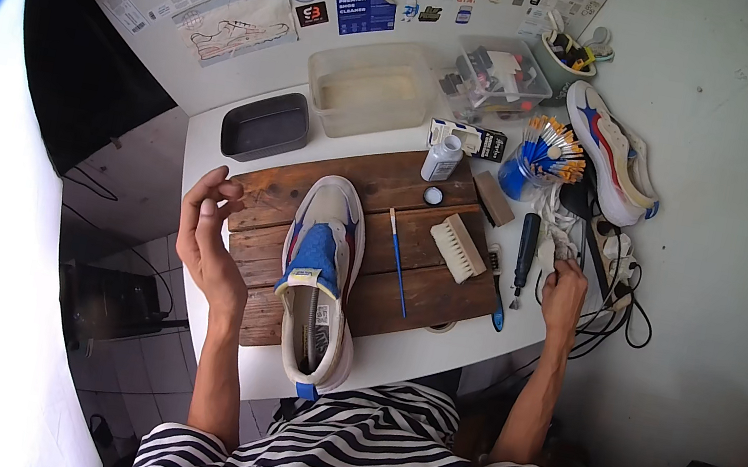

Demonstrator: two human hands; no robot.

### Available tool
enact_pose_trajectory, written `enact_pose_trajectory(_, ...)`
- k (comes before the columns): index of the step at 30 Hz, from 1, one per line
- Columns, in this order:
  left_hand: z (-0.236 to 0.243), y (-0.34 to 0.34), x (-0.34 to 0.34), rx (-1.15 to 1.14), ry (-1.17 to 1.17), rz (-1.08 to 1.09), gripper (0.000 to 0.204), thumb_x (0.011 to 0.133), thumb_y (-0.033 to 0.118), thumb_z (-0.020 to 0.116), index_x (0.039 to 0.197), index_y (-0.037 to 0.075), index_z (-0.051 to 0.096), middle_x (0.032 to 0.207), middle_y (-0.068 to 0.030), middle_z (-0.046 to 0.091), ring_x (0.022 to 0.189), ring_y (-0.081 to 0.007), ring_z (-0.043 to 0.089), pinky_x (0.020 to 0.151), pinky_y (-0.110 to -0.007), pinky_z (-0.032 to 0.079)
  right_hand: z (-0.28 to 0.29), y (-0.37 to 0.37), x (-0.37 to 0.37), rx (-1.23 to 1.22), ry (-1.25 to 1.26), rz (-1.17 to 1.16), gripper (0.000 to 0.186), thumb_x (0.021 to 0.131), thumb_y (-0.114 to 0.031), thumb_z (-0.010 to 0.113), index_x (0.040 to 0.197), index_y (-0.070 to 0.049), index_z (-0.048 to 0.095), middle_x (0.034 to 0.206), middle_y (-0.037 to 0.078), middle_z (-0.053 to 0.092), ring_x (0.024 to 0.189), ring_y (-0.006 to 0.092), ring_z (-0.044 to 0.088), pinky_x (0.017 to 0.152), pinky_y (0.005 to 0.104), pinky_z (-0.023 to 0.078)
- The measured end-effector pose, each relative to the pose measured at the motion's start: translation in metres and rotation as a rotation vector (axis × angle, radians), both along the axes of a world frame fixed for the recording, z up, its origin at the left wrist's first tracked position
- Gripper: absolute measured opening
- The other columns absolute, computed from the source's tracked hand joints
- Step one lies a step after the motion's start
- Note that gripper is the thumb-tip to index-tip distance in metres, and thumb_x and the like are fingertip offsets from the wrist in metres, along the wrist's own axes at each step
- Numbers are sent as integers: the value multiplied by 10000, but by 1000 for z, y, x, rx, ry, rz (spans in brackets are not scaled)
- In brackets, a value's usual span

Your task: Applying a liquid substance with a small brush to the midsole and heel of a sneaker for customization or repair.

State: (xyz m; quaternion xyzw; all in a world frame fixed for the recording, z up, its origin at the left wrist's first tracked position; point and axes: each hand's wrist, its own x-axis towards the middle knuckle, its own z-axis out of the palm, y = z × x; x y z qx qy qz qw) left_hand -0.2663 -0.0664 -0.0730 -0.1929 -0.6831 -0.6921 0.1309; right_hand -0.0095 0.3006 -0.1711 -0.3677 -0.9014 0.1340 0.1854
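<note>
The right hand (565,290) is closing on a white cloth (554,232) near the desk's right edge while the left hand (204,230) is hovering open and empty beside the sneaker (321,274) lying on the wooden board (387,275), so wiping is judged imminent

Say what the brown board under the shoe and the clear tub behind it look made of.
The brown slatted board: wood, matt and worn, judging by visible grain and plank seams. The clear rectangular tub: probably plastic, translucent and slightly cloudy, with rounded moulded corners.
</note>
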Motion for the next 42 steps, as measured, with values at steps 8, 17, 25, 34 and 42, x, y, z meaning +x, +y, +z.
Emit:
enact_pose_trajectory(8,52,22,97,28,324,-399,362,878,139,603,1161,-86,585,897,-150,654,891,-252,597,834,-362,473,-15,9,13,-52,129,-24,165,766,115,608,917,83,665,863,232,667,785,409,659,714,450,499)
enact_pose_trajectory(17,47,55,154,-110,5,-966,383,854,71,682,1196,-77,592,998,-167,664,926,-244,642,793,-353,516,-5,4,7,-20,149,36,188,777,128,631,951,65,598,837,217,649,764,388,660,698,453,494)
enact_pose_trajectory(25,100,62,73,-526,322,-762,595,755,145,827,1262,-17,561,1129,-173,656,939,-274,645,784,-360,528,52,-17,-12,65,-13,24,243,845,-2,684,1067,5,585,877,199,657,768,417,652,702,473,522)
enact_pose_trajectory(34,2,190,-54,-913,192,-700,949,687,229,880,1404,-5,304,1222,-316,621,1095,-461,638,957,-473,532,54,-16,-177,383,-9,436,386,799,48,675,1175,31,588,1225,175,552,1171,325,542,947,386,511)
enact_pose_trajectory(42,-27,204,-67,-903,72,-738,896,668,170,854,1399,46,350,1076,-264,695,968,-445,686,917,-461,553,9,7,-219,367,-151,417,597,739,55,715,1303,11,524,1298,175,512,1235,373,500,1014,457,482)
